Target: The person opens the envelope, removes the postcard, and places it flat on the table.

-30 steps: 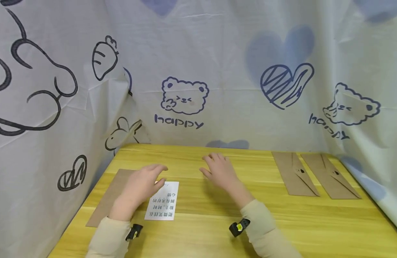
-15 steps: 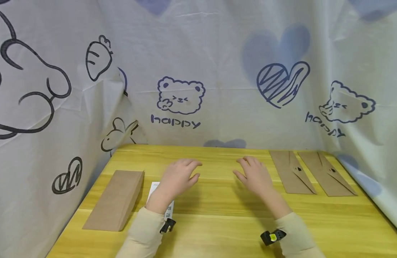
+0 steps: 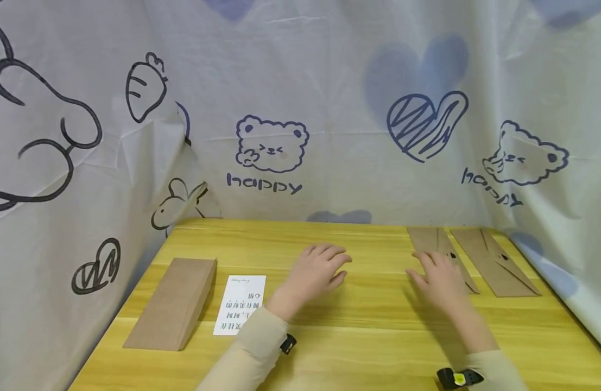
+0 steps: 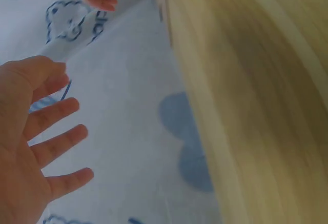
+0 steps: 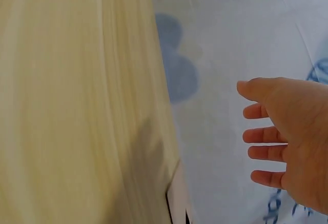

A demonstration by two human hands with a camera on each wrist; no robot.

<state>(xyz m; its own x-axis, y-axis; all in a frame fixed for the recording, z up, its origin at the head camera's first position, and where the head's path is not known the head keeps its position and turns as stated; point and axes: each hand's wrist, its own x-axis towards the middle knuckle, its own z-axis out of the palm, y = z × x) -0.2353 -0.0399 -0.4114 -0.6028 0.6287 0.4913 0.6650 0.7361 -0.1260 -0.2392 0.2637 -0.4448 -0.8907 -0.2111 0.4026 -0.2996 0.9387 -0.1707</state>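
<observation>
My left hand [image 3: 312,277] hovers over the middle of the table with its fingers spread and nothing in them. To its right, my right hand [image 3: 439,282] is held above the wood with relaxed fingers, also holding nothing, and it covers part of a brown paper envelope [image 3: 428,241]. A second brown envelope [image 3: 498,269] lies just beside that one. Behind my left forearm lies a white printed card [image 3: 239,296], its lower right corner hidden by the sleeve. At the left rests a plain brown envelope [image 3: 168,304], slightly thick along its right side.
The wood-grain table [image 3: 359,347] is bounded at the back and sides by a white curtain [image 3: 339,98] with drawn bears and hearts. Each wrist wears a black strap, such as the right wristband [image 3: 459,378].
Both hands have moved to the right across the table. The left hand has come away from the plain envelope and the card, which show more fully; the right hand has reached the envelopes.
</observation>
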